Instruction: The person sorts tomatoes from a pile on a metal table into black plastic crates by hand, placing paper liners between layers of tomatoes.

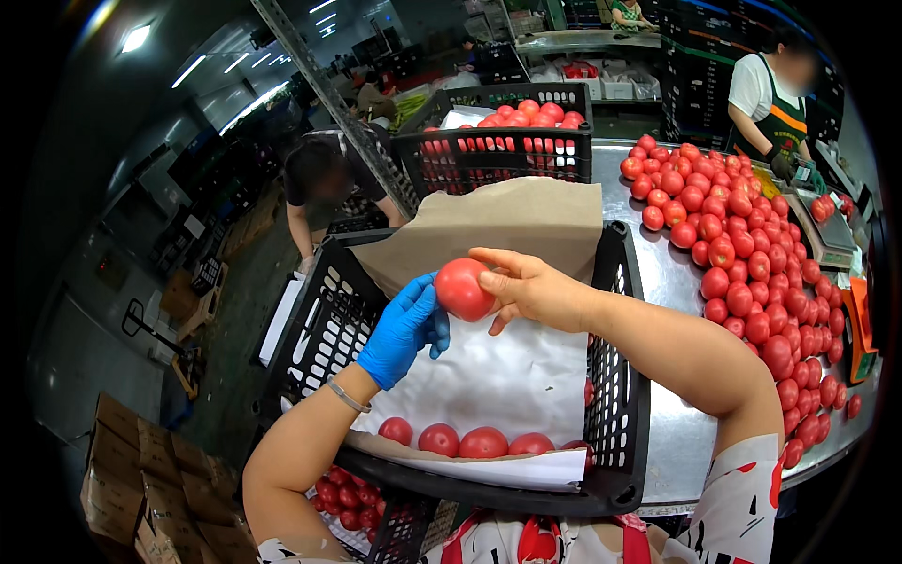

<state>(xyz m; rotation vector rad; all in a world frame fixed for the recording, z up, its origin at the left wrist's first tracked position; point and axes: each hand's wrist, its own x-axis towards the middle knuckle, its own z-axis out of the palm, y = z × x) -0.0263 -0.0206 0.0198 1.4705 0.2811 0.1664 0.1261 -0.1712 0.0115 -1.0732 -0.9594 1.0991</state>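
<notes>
Between my two hands, a large red tomato (464,289) is held up over a black plastic crate (624,451). My left hand (407,331), in a blue glove, grips it from the left. Bare fingers of my right hand (530,289) hold it from the right, the thumb on its front. White paper (507,366) covers the inside of the crate below, and brown paper (514,218) stands up along its far side. Several tomatoes (483,443) sit in a row at the near edge, partly behind a folded paper flap (521,471).
Many loose tomatoes (740,243) cover the metal table (669,430) at right, near a scale (821,225). Another tomato-filled crate (493,155) stands beyond mine. One person (338,176) bends at left; another (768,106) stands at far right. Cardboard boxes (151,479) are stacked lower left.
</notes>
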